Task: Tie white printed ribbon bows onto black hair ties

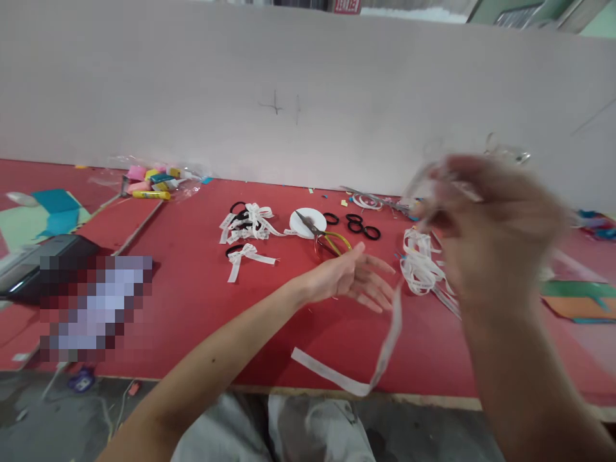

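Head view: bows lying made up, loose ribbon hanging from a raised hand

On the far left of the red bench [183,269], a yellow glue stick [151,194] is lying by a plastic bag of coloured pieces. Next, several white ribbon bows [257,221] are sitting bunched with black loops, and a single bow [249,251] is lying just nearer. Those are looking finished, in my judgement. On the pale board [192,96] behind, pencil marks [275,106] are forming a cross beside a short stroke. Scissors [312,224] are resting across a white spool [298,224]. The left hand [344,276] is reaching out with fingers spread, holding nothing that I can see. Above, a red label [347,6] is showing white print too small to read. Bare black rings [371,238] are lying right of the spool, seemingly unworked. A ribbon strip [332,376], not tied, is trailing up past the left fingertips towards the blurred right hand [433,199], which is pinching ribbon narrowly. Below it, a ribbon heap [421,266] is waiting untied; its tiny dark lettering is staying unreadable.
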A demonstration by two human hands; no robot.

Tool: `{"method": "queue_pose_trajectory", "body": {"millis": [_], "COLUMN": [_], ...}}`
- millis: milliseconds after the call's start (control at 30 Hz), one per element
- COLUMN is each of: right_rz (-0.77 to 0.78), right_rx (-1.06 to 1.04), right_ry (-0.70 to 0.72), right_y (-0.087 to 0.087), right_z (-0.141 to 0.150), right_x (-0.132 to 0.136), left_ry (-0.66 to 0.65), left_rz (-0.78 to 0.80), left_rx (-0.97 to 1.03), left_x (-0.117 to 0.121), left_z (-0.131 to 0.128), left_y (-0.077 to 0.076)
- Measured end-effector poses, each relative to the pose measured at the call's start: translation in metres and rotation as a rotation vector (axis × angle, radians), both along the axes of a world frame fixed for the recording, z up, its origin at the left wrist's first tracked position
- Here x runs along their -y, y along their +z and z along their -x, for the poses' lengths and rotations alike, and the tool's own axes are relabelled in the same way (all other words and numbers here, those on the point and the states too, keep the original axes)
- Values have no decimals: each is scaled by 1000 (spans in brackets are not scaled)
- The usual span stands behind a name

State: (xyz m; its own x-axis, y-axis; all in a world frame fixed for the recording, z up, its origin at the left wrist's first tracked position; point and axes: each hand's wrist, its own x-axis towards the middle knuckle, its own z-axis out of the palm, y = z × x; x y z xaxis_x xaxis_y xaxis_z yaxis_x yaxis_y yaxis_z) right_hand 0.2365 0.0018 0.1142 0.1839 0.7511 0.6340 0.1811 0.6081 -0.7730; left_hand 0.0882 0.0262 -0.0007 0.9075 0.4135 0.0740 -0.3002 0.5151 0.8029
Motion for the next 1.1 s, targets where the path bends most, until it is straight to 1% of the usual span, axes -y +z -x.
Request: {"method": "queue_pose_trajectory", "body": {"millis": [33, 100, 167, 233, 300, 400, 433, 467, 500, 567, 600, 633, 667, 700, 733, 767, 833, 900, 933, 1000, 1100], "right_rz": [57, 242, 375, 430, 458, 452, 430, 388, 318, 124, 36, -24, -70, -108, -116, -84, 98, 238, 267, 245, 165], "right_rx": [-33, -71, -85, -84, -93, -104, -72, -13, 76, 298, 380, 452, 508, 529, 524, 497, 435, 406, 402, 411, 425], "right_ry": [5, 23, 23, 7, -26, -74, -114, -184, -269, -444, -437, -344, -207, -78, 18, 104, 221, 249, 235, 192, 128], "right_y": [-10, -37, -68, -96, -118, -138, -142, -144, -145, -142, -140, -137, -134, -132, -130, -129, -130, -132, -133, -133, -130], "right_z": [5, 9, 6, -1, -9, -19, -21, -21, -19, -11, -4, 4, 12, 21, 29, 36, 45, 48, 47, 43, 37], "right_x": [-11, -36, -58, -74, -85, -91, -90, -88, -84, -70, -62, -52, -42, -32, -23, -14, -2, 4, 5, 6, 6], "left_ry": [-38, -51, 38, 134, 166, 186, 195, 202, 209, 210, 205, 198, 187, 177, 172, 169, 169, 172, 171, 160, 93], "left_rz": [44, 85, 95, 53, 17, -38, -64, -88, -106, -114, -106, -94, -83, -72, -63, -55, -64, -123, -161, -214, -198], "left_rx": [14, 13, -17, -53, -83, -163, -196, -222, -239, -250, -254, -263, -279, -300, -324, -347, -379, -393, -395, -386, -338], "left_x": [4, 11, 17, 21, 23, 25, 25, 25, 24, 22, 21, 20, 18, 17, 17, 17, 18, 19, 20, 22, 25], "left_z": [8, 20, 31, 40, 49, 58, 60, 62, 62, 62, 62, 61, 60, 60, 59, 59, 59, 60, 60, 62, 62], "left_y": [0, -2, -5, -6, -6, -4, -3, -2, -2, -1, 0, 0, 0, 0, 0, 0, 0, -1, -2, -3, -5]}}
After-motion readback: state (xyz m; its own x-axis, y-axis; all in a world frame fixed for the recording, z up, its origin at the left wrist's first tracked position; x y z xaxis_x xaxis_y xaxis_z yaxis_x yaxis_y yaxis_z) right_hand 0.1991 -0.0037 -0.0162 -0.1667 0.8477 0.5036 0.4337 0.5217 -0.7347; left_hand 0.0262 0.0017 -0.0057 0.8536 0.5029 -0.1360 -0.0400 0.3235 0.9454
